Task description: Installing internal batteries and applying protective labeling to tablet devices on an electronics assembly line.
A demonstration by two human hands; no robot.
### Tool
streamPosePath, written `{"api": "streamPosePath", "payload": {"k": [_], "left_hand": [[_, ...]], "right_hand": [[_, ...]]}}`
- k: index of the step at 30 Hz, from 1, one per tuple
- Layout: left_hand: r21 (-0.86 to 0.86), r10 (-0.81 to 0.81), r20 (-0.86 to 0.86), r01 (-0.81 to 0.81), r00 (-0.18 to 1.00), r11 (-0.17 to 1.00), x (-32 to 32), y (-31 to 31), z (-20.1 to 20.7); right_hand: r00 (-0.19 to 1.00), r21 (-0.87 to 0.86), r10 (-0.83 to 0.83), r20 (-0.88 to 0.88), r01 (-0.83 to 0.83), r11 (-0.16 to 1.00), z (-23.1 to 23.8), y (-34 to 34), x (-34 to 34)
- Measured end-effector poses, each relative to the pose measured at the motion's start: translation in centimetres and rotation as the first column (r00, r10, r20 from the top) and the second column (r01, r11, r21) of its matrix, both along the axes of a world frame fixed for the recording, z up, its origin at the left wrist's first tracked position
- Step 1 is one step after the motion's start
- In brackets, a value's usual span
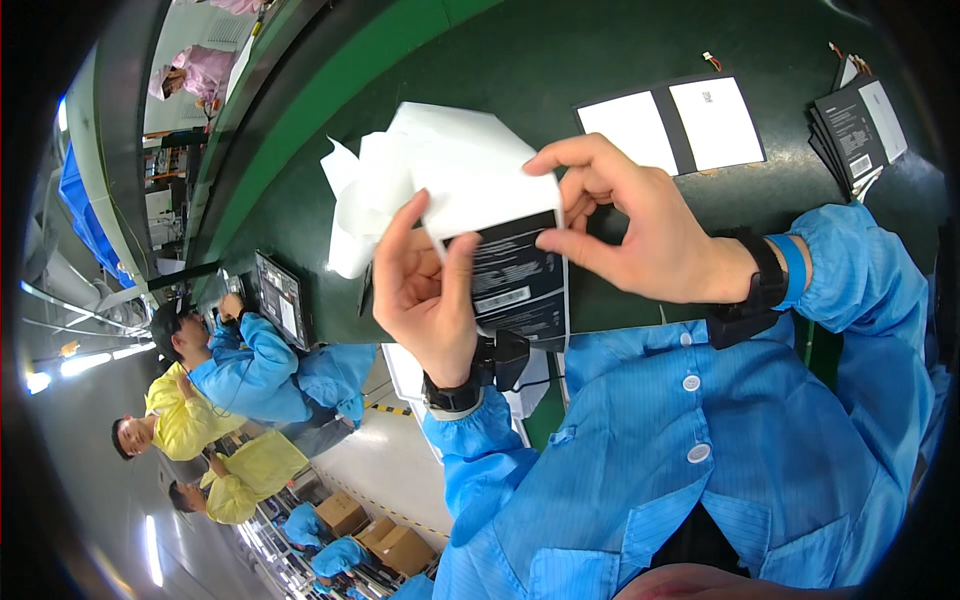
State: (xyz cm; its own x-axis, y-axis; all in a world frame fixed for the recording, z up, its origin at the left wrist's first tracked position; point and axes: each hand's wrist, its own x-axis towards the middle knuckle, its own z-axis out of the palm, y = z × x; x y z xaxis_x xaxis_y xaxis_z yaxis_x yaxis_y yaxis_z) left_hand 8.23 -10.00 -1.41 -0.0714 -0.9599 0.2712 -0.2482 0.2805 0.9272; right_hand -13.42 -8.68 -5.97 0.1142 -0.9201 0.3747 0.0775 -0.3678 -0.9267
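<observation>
Just in front of me I hold a flat black battery pack (515, 275) with a printed label and a barcode, tilted up toward me. A white sheet (460, 150) covers its upper part and reaches up and to the left. My left hand (425, 305) is closed around the pack's left edge, the thumb lying on its front. My right hand (645, 230) grips the right edge, its thumb on the black face and its index finger on the white sheet. What its other fingers touch is partly hidden.
Crumpled white sheets (360, 195) lie left of the pack on the green table (560, 40). Farther right rests a black pack with two white panels (715, 120) and a wired connector. A stack of black packs (850, 130) sits at far right. Co-workers (250, 360) are at left.
</observation>
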Motion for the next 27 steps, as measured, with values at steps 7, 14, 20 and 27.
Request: {"api": "streamPosePath", "payload": {"k": [7, 14, 20, 27], "left_hand": [[0.130, -0.027, 0.051, 0.020, 0.998, 0.991, -0.5, -0.2, 0.1], [-0.090, 0.164, 0.212, -0.147, 0.963, 0.985, -0.4, -0.3, -0.7], [-0.388, -0.039, -0.055, 0.015, 0.998, 0.922, -1.2, -2.4, 0.4], [-0.323, -0.032, 0.223, 0.105, 0.974, 0.941, -1.4, -2.1, 2.1]], "right_hand": [[0.995, 0.022, -0.103, 0.001, 0.103, 0.994, -1.6, -1.0, -0.6], [0.996, -0.043, -0.049, 0.068, 0.052, 0.998, -0.8, -0.8, -0.2], [0.983, 0.077, 0.057, 0.175, -0.071, 0.994, 0.9, -1.4, -0.8], [0.995, -0.101, -0.022, 0.097, 0.032, 0.994, 1.8, -2.3, -1.9]]}}
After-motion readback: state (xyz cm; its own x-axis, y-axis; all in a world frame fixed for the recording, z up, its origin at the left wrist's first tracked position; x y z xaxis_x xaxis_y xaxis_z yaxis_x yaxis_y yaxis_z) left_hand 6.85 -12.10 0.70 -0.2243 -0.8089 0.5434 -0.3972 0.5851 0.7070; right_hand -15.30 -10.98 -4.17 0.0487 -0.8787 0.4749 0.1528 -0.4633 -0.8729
